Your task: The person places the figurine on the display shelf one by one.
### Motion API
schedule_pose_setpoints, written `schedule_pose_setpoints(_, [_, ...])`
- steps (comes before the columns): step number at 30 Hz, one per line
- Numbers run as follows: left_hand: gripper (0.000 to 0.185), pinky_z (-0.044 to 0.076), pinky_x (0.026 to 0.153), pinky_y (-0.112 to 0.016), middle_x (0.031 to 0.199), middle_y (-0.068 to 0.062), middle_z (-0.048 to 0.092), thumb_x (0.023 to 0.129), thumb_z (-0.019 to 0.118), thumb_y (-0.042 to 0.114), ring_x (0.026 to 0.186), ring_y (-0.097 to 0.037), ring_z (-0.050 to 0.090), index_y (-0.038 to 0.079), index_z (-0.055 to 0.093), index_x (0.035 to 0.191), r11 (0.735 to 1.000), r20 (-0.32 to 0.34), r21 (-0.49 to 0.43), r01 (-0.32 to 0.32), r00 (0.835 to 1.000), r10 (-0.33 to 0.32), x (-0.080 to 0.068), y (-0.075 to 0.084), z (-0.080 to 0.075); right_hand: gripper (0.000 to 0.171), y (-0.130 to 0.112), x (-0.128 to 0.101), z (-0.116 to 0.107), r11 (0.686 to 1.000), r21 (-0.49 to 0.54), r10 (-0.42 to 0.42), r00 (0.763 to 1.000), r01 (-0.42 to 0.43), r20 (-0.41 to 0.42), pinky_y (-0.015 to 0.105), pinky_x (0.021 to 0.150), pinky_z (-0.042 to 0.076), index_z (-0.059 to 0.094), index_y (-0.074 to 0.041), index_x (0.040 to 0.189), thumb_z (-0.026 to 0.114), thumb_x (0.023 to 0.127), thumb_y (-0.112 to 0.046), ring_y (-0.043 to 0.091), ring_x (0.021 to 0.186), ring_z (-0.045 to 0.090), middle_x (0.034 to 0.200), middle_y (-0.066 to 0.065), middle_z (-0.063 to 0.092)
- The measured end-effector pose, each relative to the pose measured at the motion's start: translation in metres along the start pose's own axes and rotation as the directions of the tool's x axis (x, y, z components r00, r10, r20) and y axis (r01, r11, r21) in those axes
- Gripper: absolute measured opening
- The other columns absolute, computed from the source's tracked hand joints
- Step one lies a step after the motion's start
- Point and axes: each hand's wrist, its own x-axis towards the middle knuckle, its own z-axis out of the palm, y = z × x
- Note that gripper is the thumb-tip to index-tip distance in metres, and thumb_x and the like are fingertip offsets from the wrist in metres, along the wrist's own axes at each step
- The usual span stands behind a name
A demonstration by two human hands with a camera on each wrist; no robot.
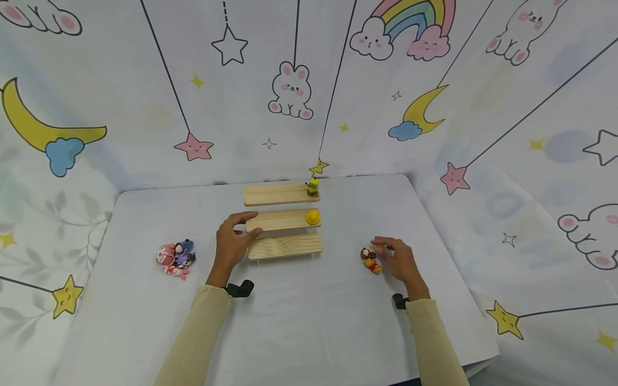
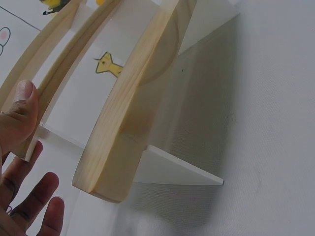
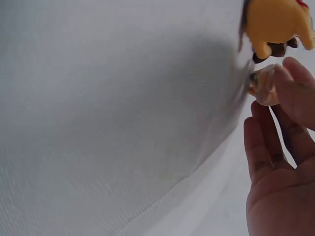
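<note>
Nearest, the right hand (image 1: 398,260) rests on the white table (image 1: 309,321), thumb and forefinger pinching a small pale figure (image 3: 263,86); the right wrist view blurs it, so its kind is hard to tell. Touching that hand's left side lies a yellow and brown bear toy (image 1: 370,260), cut off at the top of the wrist view. Bare cloth lies between the two hands. The left hand (image 1: 232,241) grips the left end of the stepped wooden shelf (image 1: 285,245), thumb on the middle step, fingers spread beneath. Left of it, well apart, lies a toy pile (image 1: 176,259). Farther back a yellow duck (image 1: 313,216) sits on the middle step and a yellow minion figure (image 1: 313,186) on the top one, near the table's far edge.
</note>
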Motion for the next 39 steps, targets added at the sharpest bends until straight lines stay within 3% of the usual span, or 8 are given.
schedule_pose_setpoints(7, [0.049,0.049,0.100,-0.049,0.142,-0.007,0.067,0.089,0.088,0.030,0.126,-0.028,0.059,0.021,0.074,0.135,1.000,0.002,0.005,0.002,1.000,-0.002,-0.001,0.001,0.000,0.034,0.002,0.005,0.004,1.000,0.001,-0.014,0.998,0.014,-0.061,0.060,0.109,0.050,0.075,-0.008,0.130,0.072,0.098,0.003,0.040,0.125,0.065,0.139,0.017,0.070])
schedule_pose_setpoints(21, [0.050,0.048,0.099,-0.048,0.142,-0.006,0.067,0.089,0.088,0.030,0.126,-0.028,0.059,0.022,0.074,0.136,1.000,-0.004,0.014,0.001,1.000,-0.001,-0.001,0.000,0.001,0.030,-0.011,0.019,0.002,0.996,0.085,0.042,0.992,-0.031,-0.120,0.056,0.111,0.051,0.066,-0.011,0.134,0.070,0.105,-0.016,0.034,0.123,0.066,0.134,0.013,0.070])
schedule_pose_setpoints(29, [0.050,0.049,0.101,-0.049,0.143,-0.005,0.067,0.088,0.088,0.033,0.128,-0.028,0.058,0.023,0.074,0.135,0.999,0.001,0.011,0.031,1.000,-0.031,-0.001,0.002,0.000,0.036,-0.022,0.023,-0.003,0.988,0.149,-0.010,0.986,0.035,-0.168,0.057,0.110,0.050,0.066,-0.014,0.137,0.067,0.107,-0.033,0.033,0.122,0.066,0.135,0.010,0.070])
schedule_pose_setpoints(39, [0.050,0.049,0.101,-0.051,0.143,-0.005,0.067,0.088,0.088,0.034,0.127,-0.028,0.058,0.023,0.074,0.136,0.999,-0.002,0.009,0.031,1.000,-0.031,-0.001,0.002,0.000,0.035,-0.039,0.023,-0.007,0.984,0.131,-0.090,0.970,0.122,-0.224,0.049,0.105,0.053,0.065,-0.011,0.140,0.066,0.108,-0.025,0.030,0.119,0.067,0.133,0.012,0.069])
